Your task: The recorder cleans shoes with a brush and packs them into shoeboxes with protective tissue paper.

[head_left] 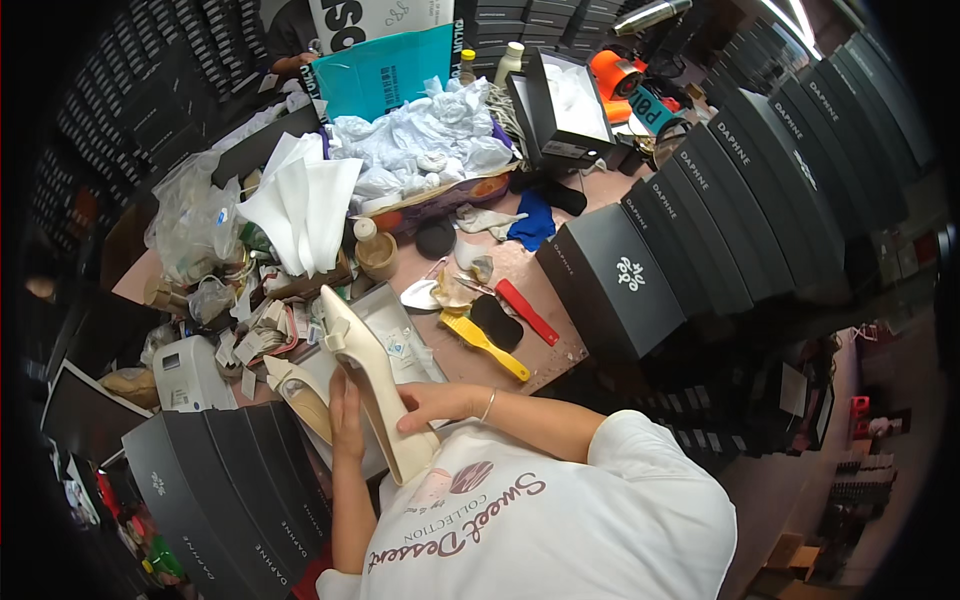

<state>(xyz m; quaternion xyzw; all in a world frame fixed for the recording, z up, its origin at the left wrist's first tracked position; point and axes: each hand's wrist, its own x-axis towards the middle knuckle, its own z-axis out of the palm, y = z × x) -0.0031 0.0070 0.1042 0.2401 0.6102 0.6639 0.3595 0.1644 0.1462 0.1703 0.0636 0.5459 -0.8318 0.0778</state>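
A cream pointed-toe shoe (365, 365) with a bow at its toe is held up before my chest, toe pointing away. My right hand (436, 402) grips its right side, with the thumb along it. My left hand (346, 418) is against its left side, fingers upright and partly hidden behind it. The matching shoe (298, 393) lies just left of my left hand, over an open grey shoebox (425, 352) that holds a small clear packet.
A yellow-handled brush (490, 347), a black pad (495, 322) and a red-handled tool (527, 312) lie to the right. Stacked dark shoeboxes (625, 275) flank both sides. Farther back are crumpled white paper (420, 140), a bottle (375, 248) and white sheets (300, 205).
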